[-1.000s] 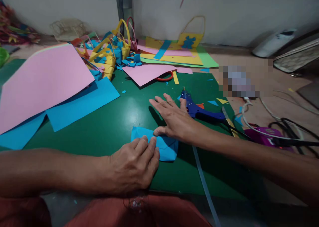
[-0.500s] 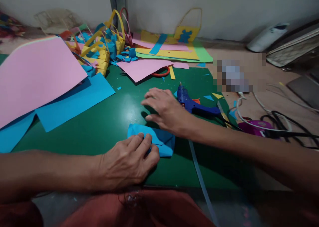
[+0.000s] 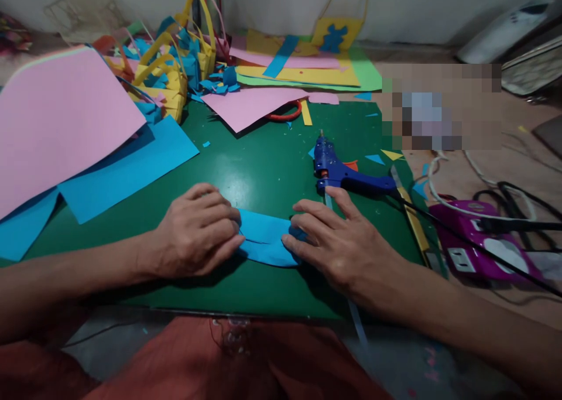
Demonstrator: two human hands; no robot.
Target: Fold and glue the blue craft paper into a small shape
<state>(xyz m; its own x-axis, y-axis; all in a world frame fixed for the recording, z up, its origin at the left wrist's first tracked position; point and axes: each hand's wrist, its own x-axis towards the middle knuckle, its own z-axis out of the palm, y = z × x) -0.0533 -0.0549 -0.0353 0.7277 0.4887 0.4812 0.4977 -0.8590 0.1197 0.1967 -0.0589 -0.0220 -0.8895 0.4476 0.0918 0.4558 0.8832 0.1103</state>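
A folded piece of blue paper (image 3: 266, 236) lies near the front of the green table (image 3: 175, 291), with a slit-like fold line along its middle. My left hand (image 3: 199, 230) grips its left end, fingers curled. On its right end, my right hand (image 3: 336, 236) closes with thumb and fingertips, the index finger reaching up toward the glue gun. The blue glue gun (image 3: 333, 168) rests just beyond my right hand, nozzle pointing away. From it a pale glue stick (image 3: 357, 330) runs toward me, partly hidden under my right hand.
Pink sheets (image 3: 74, 125) and a blue sheet (image 3: 136, 166) lie at the left. Small paper baskets (image 3: 164, 86) crowd the back, beside stacked coloured sheets (image 3: 302, 75). Red-handled scissors (image 3: 287, 116) sit partly under pink paper. A yellow cutter (image 3: 413, 224) and purple power strip (image 3: 478, 242) lie right.
My right hand has come down from above onto the blue paper's right end. My left hand has shifted to its left end. The view has tilted slightly.
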